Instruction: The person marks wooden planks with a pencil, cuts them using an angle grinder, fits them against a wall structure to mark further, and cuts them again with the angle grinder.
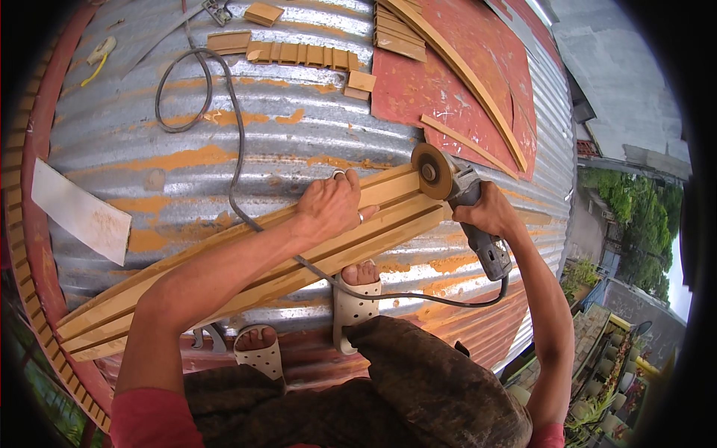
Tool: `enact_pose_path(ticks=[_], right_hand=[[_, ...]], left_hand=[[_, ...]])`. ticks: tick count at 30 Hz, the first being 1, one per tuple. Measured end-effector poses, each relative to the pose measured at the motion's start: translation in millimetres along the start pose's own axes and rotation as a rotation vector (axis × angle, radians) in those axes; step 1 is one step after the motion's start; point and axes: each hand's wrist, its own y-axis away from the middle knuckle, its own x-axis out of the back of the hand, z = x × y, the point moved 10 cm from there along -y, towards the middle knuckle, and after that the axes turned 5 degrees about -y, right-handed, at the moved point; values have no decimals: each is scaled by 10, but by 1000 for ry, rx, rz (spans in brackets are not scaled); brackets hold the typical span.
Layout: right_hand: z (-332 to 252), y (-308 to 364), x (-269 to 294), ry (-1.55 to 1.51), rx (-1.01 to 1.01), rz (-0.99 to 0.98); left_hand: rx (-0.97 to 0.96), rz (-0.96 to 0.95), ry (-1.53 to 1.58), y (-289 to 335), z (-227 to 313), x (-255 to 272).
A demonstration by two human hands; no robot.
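A long tan grooved plank [261,280] lies slantwise over the corrugated roof in front of me. My left hand [331,203] bears down on its upper strip near the right end, fingers bent over the plank and rings on two of them. My right hand [484,213] is wrapped round the body of a grey angle grinder [485,250]. The grinder's brown disc [431,172] is at the plank's right end; whether it touches or spins I cannot tell. A dark power cord [407,297] runs from the grinder across the plank and loops on the roof.
Several short tan offcuts [302,55] lie farther off, beside a red sheet [478,82] bearing long curved strips [467,71]. A pale flat piece [82,213] rests at left. My sandalled feet [358,295] are close to the plank. The roof's edge [575,194] drops away at right.
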Motion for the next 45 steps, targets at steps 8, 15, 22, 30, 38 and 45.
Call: enact_pose_path(ticks=[8, 15, 22, 30, 38, 45], right_hand=[[139, 33, -31, -6, -1, 3], [159, -36, -60, -11, -66, -50], [65, -36, -51, 7, -70, -49], [107, 9, -29, 8, -51, -37], [165, -16, -61, 30, -81, -75], [120, -2, -59, 2, 13, -33]], left_hand=[[-5, -105, -9, -16, 13, -10], [-21, -47, -17, -3, 28, 9], [-31, -39, -14, 5, 24, 10], [-18, -38, -2, -17, 10, -20], [-30, 19, 19, -11, 19, 12], [-27, -62, -4, -14, 20, -12]])
